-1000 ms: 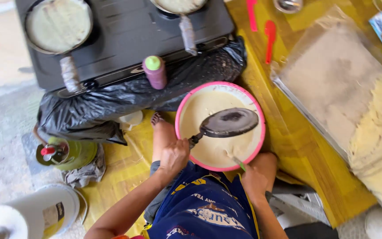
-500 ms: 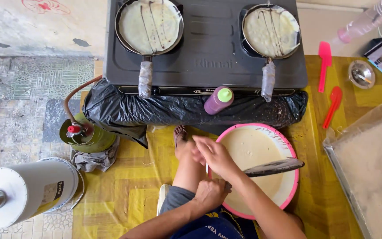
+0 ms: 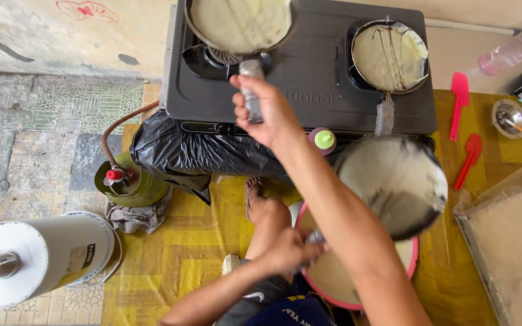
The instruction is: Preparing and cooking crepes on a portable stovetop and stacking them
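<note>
My right hand (image 3: 264,115) reaches forward and grips the handle of the left pan (image 3: 237,24), which holds a thin pale crepe and sits shifted past its burner (image 3: 212,57) on the black two-burner stove (image 3: 309,84). My left hand (image 3: 288,249) holds the handle of a second pan (image 3: 394,187), tilted and coated with pale batter, above a pink-rimmed bowl of batter (image 3: 333,281). A third pan with a crepe (image 3: 389,57) rests on the right burner.
A pink bottle with a green cap (image 3: 323,140) stands by the stove front, over a black plastic bag (image 3: 176,151). A green gas cylinder (image 3: 128,181) and a white bucket (image 3: 43,256) sit left. Red spatulas (image 3: 466,130) and a lined tray (image 3: 509,235) lie right. My foot (image 3: 258,202) rests on the yellow mat.
My right hand has moved from near the bowl up to the left pan's handle. The batter-coated pan in my left hand has risen and tilted above the bowl.
</note>
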